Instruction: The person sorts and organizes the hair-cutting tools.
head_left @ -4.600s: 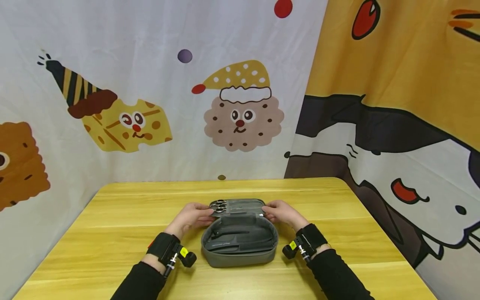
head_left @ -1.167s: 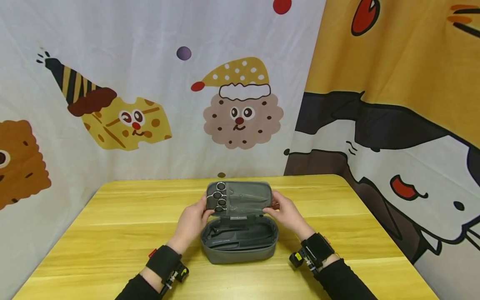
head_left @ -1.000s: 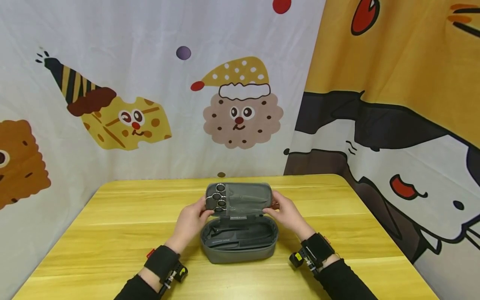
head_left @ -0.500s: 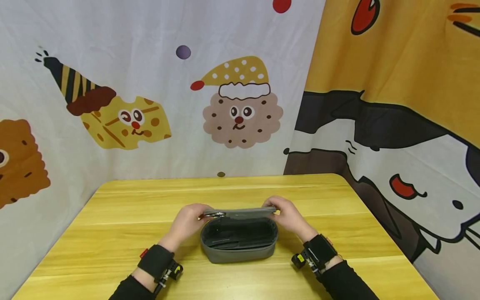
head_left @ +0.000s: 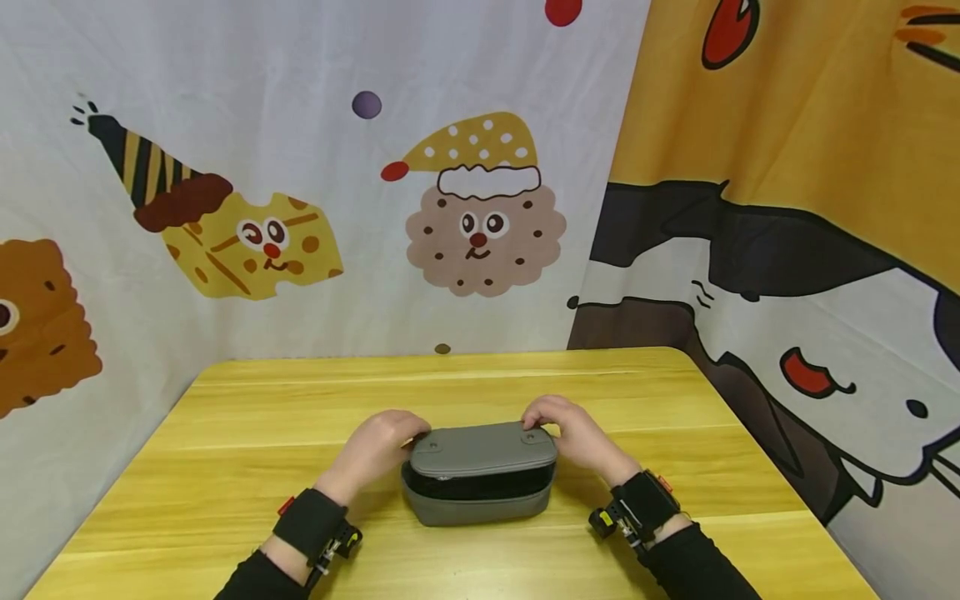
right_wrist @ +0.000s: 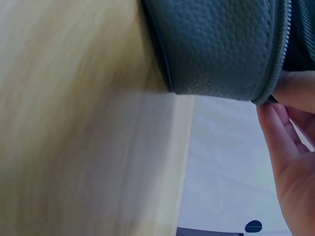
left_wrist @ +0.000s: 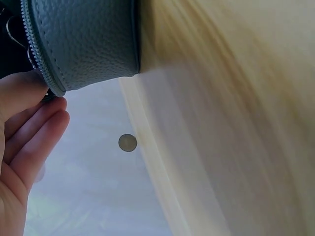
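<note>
A grey zippered case stands on the wooden table, its lid (head_left: 480, 448) folded forward over the base (head_left: 483, 511). A dark gap shows between lid and base along the front, so the case is partly closed. My left hand (head_left: 377, 447) holds the lid near its left rear corner; my right hand (head_left: 576, 435) grips the right rear corner. In the left wrist view, thumb and fingers meet at the zipper edge (left_wrist: 42, 59), with a metal ring (left_wrist: 16, 32) just inside. The right wrist view has the thumb and fingers at the opposite end of the zipper (right_wrist: 281, 59). The case's contents are hidden from the head view.
The wooden table (head_left: 262, 467) spreads around the case on all sides. Behind it hangs a white curtain (head_left: 300, 67) with cartoon prints, and a yellow patterned curtain (head_left: 810, 125) hangs at the right. Both wrists carry black straps with small cameras.
Raised and facing me a second ago, with scissors in its pockets, the lid has swung forward and down over the base in both hands. Its outer face now shows.
</note>
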`<state>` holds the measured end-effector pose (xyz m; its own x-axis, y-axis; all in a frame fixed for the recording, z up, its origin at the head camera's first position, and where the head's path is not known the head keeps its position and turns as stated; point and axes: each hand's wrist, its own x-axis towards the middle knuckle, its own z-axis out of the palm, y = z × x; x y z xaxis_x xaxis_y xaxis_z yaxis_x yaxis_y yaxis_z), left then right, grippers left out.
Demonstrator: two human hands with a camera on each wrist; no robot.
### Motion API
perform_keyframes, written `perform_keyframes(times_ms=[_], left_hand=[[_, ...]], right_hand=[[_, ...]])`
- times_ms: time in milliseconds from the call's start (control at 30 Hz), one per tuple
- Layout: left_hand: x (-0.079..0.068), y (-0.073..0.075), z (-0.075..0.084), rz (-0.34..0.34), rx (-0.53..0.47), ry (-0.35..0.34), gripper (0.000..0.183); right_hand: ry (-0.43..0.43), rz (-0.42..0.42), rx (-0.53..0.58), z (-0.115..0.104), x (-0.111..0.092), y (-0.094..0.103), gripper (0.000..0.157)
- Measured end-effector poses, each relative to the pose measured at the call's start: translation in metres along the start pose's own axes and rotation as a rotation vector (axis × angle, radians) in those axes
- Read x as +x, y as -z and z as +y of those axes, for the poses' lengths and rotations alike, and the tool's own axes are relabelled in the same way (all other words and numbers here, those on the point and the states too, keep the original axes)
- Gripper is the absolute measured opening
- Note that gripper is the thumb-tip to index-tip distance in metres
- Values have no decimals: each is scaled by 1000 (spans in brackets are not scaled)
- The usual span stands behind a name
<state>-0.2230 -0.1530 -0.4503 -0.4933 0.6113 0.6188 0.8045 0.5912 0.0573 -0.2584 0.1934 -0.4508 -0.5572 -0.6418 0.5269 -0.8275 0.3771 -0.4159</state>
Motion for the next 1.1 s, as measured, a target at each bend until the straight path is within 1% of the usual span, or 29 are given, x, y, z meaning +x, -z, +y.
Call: perform_keyframes(times_ms=[67, 200, 300, 533, 633, 733, 867, 967, 1033, 1100], left_hand=[[0, 0, 0, 10, 7, -29, 37], [0, 0, 1, 26, 38, -76, 39], [0, 1, 1, 20, 68, -98, 41], [-1, 2, 4, -21, 115, -115, 41], [-1, 1, 5, -37, 125, -109, 40], [-1, 2, 7, -55, 120, -86, 39], [-1, 4, 10, -87, 105, -43, 36], [-2, 8, 13, -119, 87, -21, 35], [-3, 11, 15, -136, 73, -8, 37], [-5, 15, 17, -143, 61, 21, 39]], right_hand=[[23, -25, -25, -1, -1, 2, 56], [62, -76, -73, -2, -1, 5, 49], [78, -108, -106, -2, -1, 7, 45], [53, -195, -143, -4, -4, 11, 46], [51, -215, -135, -4, -5, 12, 43], [55, -229, -119, -5, -6, 13, 41], [15, -249, -85, -8, -7, 16, 38], [-35, -236, -51, -10, -9, 17, 36], [-50, -214, -18, -9, -11, 16, 35], [-59, -189, 15, -7, -12, 15, 35]])
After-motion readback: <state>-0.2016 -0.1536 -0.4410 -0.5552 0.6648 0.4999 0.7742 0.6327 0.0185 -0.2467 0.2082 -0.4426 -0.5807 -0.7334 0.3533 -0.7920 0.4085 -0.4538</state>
